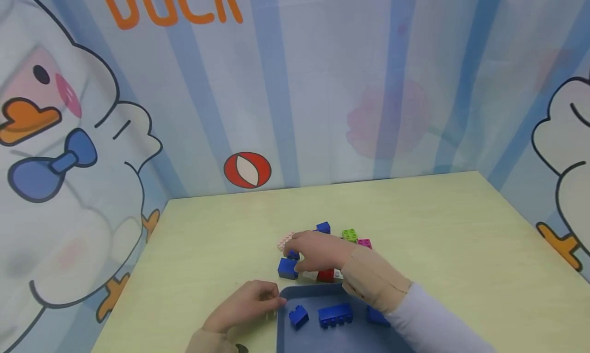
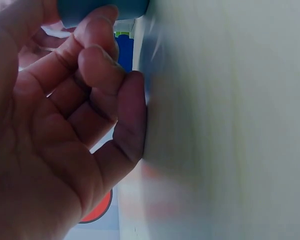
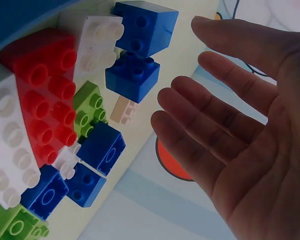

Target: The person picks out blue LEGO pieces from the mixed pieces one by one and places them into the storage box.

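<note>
Over a loose pile of toy building bricks, my right hand (image 1: 324,250) reaches with its fingers spread and slightly bent. In the right wrist view nothing lies in that palm; the nearest pieces are a blue brick (image 3: 150,27) and a smaller blue brick (image 3: 132,75). My left hand (image 1: 251,304) is at the far left corner of a grey-blue tray (image 1: 318,290). Its thumb and curled index finger pinch the tray's rim, and the other fingers curl beside it. Inside the tray are a small blue brick (image 1: 298,317), a long blue brick (image 1: 335,315) and another, partly hidden blue brick (image 1: 377,317).
The pile also holds a red brick (image 3: 47,95), white bricks (image 3: 10,135), green bricks (image 3: 90,107), a pale pink brick (image 1: 285,241) and a magenta brick (image 1: 364,243). Behind the pale yellow table (image 1: 438,240) hangs a duck-printed curtain (image 1: 322,86).
</note>
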Motion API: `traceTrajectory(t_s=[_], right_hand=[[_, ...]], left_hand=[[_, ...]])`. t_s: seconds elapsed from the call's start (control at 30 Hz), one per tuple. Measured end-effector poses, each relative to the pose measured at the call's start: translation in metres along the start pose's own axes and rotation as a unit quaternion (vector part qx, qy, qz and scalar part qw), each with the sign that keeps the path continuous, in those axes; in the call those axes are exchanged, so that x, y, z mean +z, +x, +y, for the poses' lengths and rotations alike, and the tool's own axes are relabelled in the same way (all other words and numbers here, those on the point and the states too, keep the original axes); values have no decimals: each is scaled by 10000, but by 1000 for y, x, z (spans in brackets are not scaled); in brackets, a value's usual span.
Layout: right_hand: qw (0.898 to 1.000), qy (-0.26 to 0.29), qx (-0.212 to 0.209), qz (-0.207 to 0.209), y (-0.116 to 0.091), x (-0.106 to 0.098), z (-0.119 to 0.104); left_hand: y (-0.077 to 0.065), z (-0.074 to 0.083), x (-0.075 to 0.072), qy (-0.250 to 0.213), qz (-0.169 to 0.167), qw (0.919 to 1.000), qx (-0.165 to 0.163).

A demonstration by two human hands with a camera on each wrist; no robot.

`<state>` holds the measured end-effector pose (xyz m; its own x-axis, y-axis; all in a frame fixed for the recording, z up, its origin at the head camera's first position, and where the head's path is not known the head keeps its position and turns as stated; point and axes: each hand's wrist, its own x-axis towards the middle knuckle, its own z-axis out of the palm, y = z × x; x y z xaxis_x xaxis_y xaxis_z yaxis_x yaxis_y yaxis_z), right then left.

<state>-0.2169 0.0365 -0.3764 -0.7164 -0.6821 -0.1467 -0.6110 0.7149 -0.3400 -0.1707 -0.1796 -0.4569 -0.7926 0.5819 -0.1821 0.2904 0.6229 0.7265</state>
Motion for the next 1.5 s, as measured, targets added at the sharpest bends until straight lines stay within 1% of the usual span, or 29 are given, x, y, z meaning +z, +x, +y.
traceTrajectory(t_s=[0.23, 0.33, 0.47, 0.7, 0.87, 1.1, 1.3, 1.5], right_hand=[[9992, -290, -59, -280, 18, 9, -7], [9986, -393, -126, -324, 23, 16, -9], [9981, -479, -178, -354, 26, 22, -11], [9978, -461, -77, -467, 28, 29, -11], [9973, -443, -95, -571, 29, 35, -10], [9973, -476, -208, -512, 29, 36, -9], [9980, -335, -161, -505, 26, 34, -9], [9994, -165, -98, -291, 23, 27, -9]], left_hand=[[0, 0, -2, -114, -66, 9998, -119], [0, 1, -1, -101, -57, 9999, -84], [0, 2, -1, -41, -13, 10000, -11], [-1, 2, -1, -79, -30, 9999, 132], [-1, 1, -1, -106, -51, 9998, 142], [-1, 0, 0, -124, -41, 9998, 121], [-1, 0, 1, -200, -70, 9998, 53], [-1, 1, 0, -166, -38, 9998, 34]])
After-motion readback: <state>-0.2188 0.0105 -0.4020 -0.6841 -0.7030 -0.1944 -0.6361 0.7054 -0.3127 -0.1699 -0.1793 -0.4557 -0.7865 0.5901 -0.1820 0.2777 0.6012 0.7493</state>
